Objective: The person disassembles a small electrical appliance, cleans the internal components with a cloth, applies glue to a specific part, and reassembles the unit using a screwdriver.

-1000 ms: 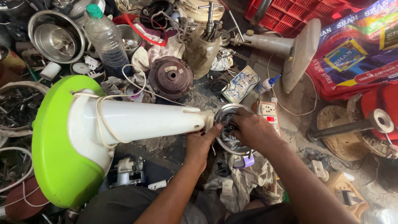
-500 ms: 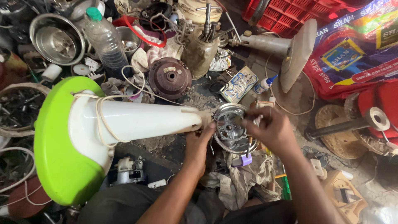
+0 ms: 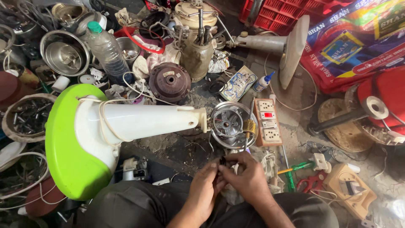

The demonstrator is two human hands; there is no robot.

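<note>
A white fan stand with a green round base [image 3: 67,143] lies on its side across the floor, its narrow end joined to a silver fan motor [image 3: 229,124] with a copper winding. My left hand [image 3: 204,191] and my right hand [image 3: 246,176] are together near my lap, below the motor. Both pinch a small dark part [image 3: 222,161] between the fingertips. Neither hand touches the motor.
A power strip [image 3: 268,122] lies right of the motor. A brown motor housing [image 3: 170,82], plastic bottle [image 3: 108,51], steel bowls [image 3: 64,52], glue bottle [image 3: 262,81], another fan stand [image 3: 278,45], red crate [image 3: 291,12] and red-handled pliers [image 3: 311,183] crowd the floor.
Both hands have left the motor and drawn back toward my lap, coming together on a small dark part. The motor face is now uncovered.
</note>
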